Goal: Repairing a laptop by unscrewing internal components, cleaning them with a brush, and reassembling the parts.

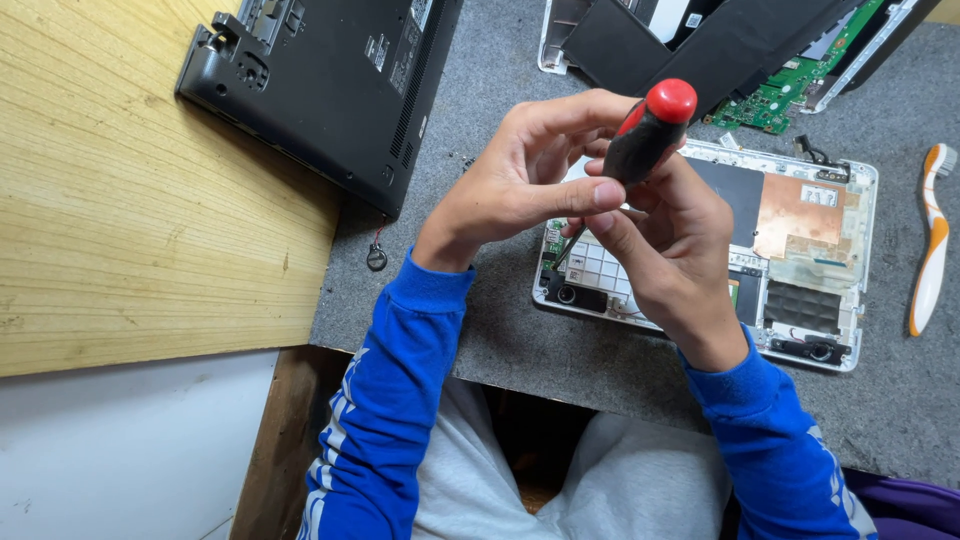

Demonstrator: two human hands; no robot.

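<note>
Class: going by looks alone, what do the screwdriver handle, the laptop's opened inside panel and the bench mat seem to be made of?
Screwdriver handle: probably hard plastic, glossy red cap on matt black.
Opened laptop: white plastic frame; coppery patch looks like metal foil.
Bench mat: grey and fuzzy, likely felt or carpet.

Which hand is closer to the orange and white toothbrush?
The right hand. It is over the opened laptop, with the toothbrush off to its right; the left hand is farther left, beyond the screwdriver.
</note>
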